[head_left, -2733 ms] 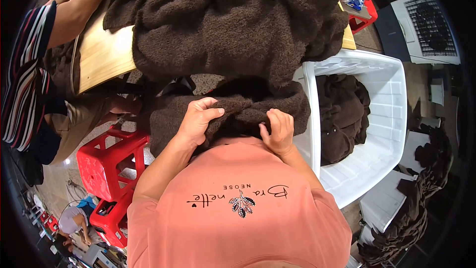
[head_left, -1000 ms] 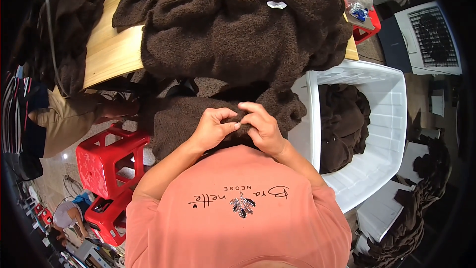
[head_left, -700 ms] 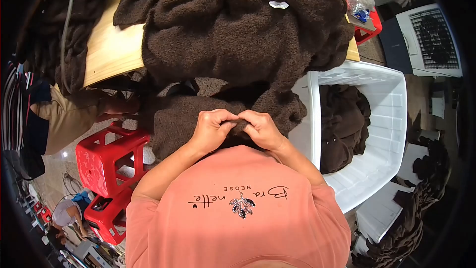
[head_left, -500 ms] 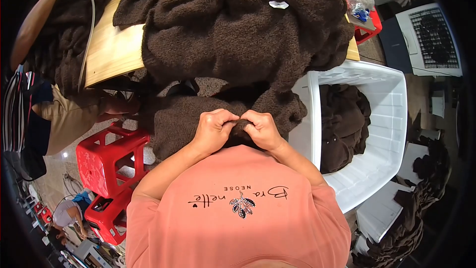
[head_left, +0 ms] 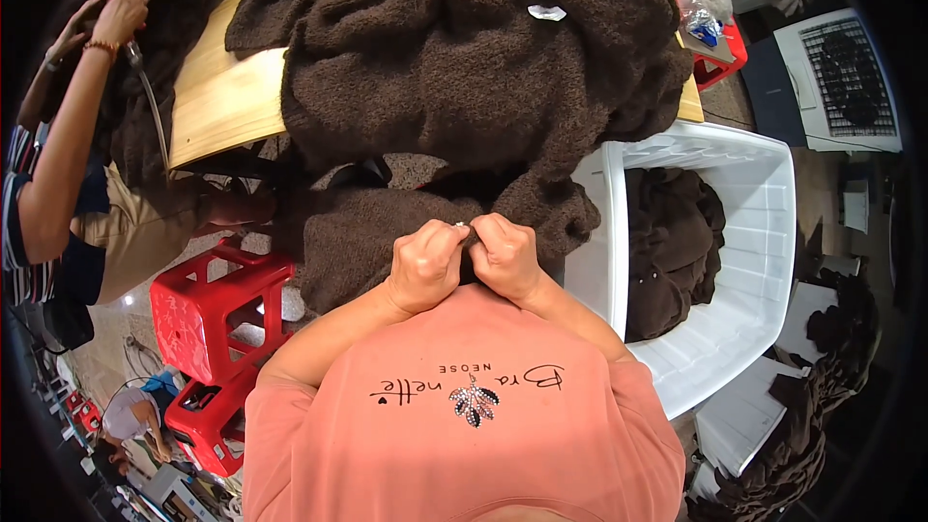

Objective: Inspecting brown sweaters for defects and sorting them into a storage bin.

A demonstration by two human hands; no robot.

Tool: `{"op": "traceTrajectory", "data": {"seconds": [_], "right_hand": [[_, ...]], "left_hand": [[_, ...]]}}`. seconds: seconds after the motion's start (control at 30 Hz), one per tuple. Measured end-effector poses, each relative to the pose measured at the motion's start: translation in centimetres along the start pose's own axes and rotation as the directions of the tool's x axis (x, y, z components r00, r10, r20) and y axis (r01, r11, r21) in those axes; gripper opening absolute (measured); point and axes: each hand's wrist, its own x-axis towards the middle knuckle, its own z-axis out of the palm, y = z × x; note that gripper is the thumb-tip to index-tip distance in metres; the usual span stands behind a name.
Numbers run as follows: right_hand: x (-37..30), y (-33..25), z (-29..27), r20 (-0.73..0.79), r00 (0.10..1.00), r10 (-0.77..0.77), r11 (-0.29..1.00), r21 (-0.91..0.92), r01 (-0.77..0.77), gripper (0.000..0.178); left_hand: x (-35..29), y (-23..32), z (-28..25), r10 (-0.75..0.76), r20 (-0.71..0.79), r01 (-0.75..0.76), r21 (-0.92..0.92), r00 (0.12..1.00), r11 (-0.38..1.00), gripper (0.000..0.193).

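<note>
In front of my chest, my left hand (head_left: 425,263) and my right hand (head_left: 507,256) are closed in pinches side by side, nearly touching. Both grip the edge of a dark brown fuzzy knit garment (head_left: 362,232), which spreads across below the table edge. A tiny pale glint shows at my left fingertips, too small to name. The cloth right between the fingers is mostly hidden by my hands. Just beyond lies a large heap of the same brown knit cloth (head_left: 454,68), with a small white tag (head_left: 547,13) on top.
A wooden table (head_left: 227,101) bears the heap. To the right stands a white plastic tub (head_left: 744,261) with brown garments inside. Red plastic stools (head_left: 198,319) stand at left. A co-worker's hand (head_left: 124,12) holds a hose-fed tool over dark cloth at the far left.
My hands have turned, with knuckles more toward me, and the fingertips have drawn together on the cloth. The co-worker's arms have moved further into view at the far left.
</note>
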Motion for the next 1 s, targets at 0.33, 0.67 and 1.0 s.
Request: {"op": "traceTrajectory", "data": {"seconds": [0.33,0.67,1.0], "right_hand": [[0.0,0.9,-0.6,0.003,0.96,-0.279,0.94,-0.203,0.274,0.026],[-3.0,4.7,-2.7,0.058,0.973,-0.225,0.957,-0.176,0.232,0.036],[-7.0,10.4,-2.6,0.015,0.872,0.489,0.779,-0.458,-0.429,0.063]], "left_hand": [[-0.4,-0.2,-0.2,-0.563,0.21,0.6,-0.221,0.799,0.769,0.012],[-3.1,-3.0,-4.6,-0.255,0.402,0.33,-0.128,0.879,0.935,0.008],[-6.0,-8.4,-3.6,-0.673,0.494,0.161,0.728,0.551,0.666,0.099]]}}
